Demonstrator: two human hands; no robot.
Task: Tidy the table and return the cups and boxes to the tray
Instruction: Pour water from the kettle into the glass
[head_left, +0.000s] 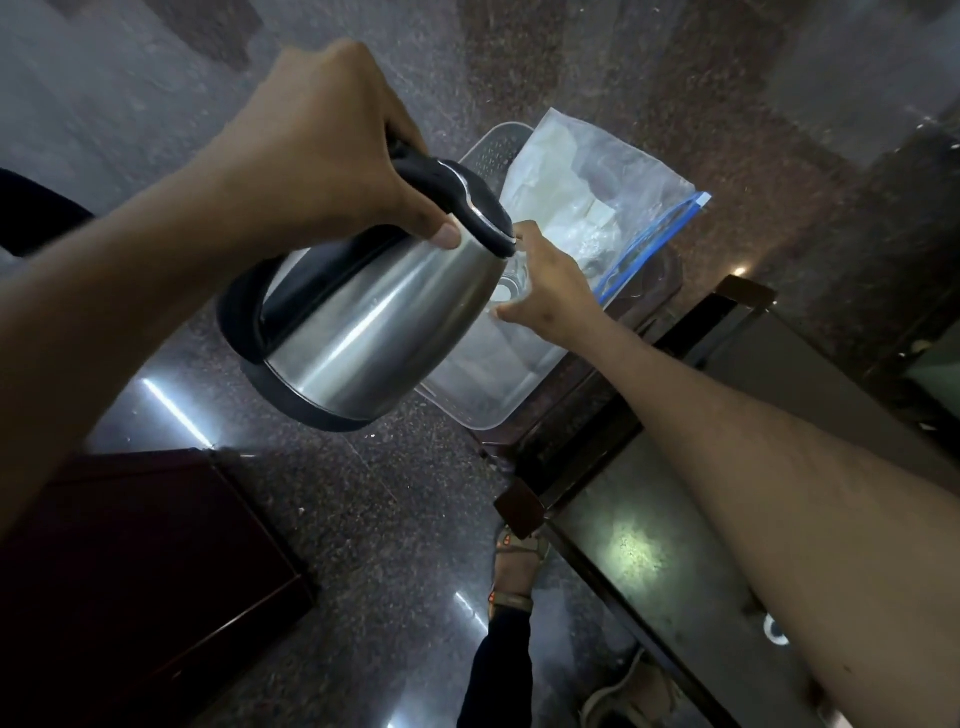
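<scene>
Your left hand (332, 156) is wrapped round the black plastic handle of a stainless steel electric kettle (374, 317), fingers curled tight and the thumb pressed against the steel wall just under the black lid, so the kettle hangs in the air tipped over, its spout end towards the far side and its black base ring towards you. Your right hand (550, 280) reaches out past the kettle's lid, fingers curved round a small clear glass cup (506, 288) that shows only in part behind the kettle; you seem to hold it by its side, though how firmly cannot be told. That cup sits over the clear plastic rectangular tray (488, 395), which rests on the corner of the dark wooden table (571, 431). A transparent zip bag with a blue seal strip (597, 208) lies across the far part of the tray, pale packets inside it. Below, the speckled polished stone floor (363, 493) carries streaks of reflected light, your sandalled foot (514, 566) stands beside the table leg, and a dark red-brown cabinet (130, 571) stands at the lower left.
</scene>
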